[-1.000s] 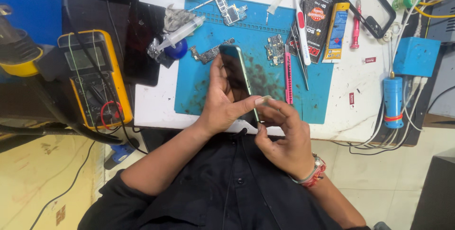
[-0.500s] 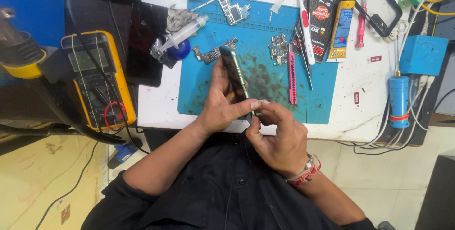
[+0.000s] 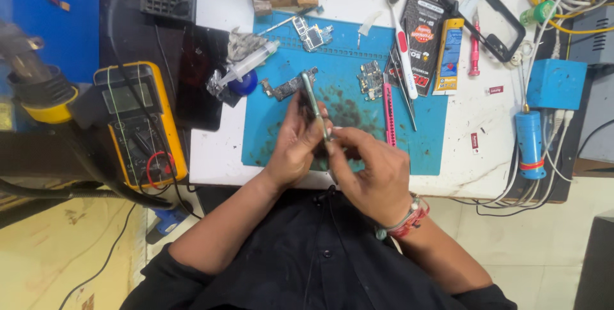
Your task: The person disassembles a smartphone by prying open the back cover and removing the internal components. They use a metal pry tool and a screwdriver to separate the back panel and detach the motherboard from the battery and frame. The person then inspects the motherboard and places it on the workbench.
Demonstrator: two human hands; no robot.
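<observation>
Both hands hold a slim smartphone (image 3: 311, 100) over the blue work mat (image 3: 422, 144). The phone stands on its long edge, so only its thin metal side shows. My left hand (image 3: 295, 145) wraps the phone from the left. My right hand (image 3: 372, 172) grips its near end with fingers curled; a red and white thread band sits on that wrist. A circuit board (image 3: 289, 85) lies on the mat just beyond the phone's far end.
A yellow multimeter (image 3: 137, 121) sits at the left beside a dark phone panel (image 3: 203, 77). Tweezers, a pink pry tool (image 3: 388, 113), a toothbrush (image 3: 401, 41), small boards and a syringe (image 3: 246, 66) lie about the mat. A blue cylinder tool (image 3: 529, 144) and cables are at the right.
The phone has turned from showing its dark face to standing edge-on between both hands. The hands have closed in tighter around it.
</observation>
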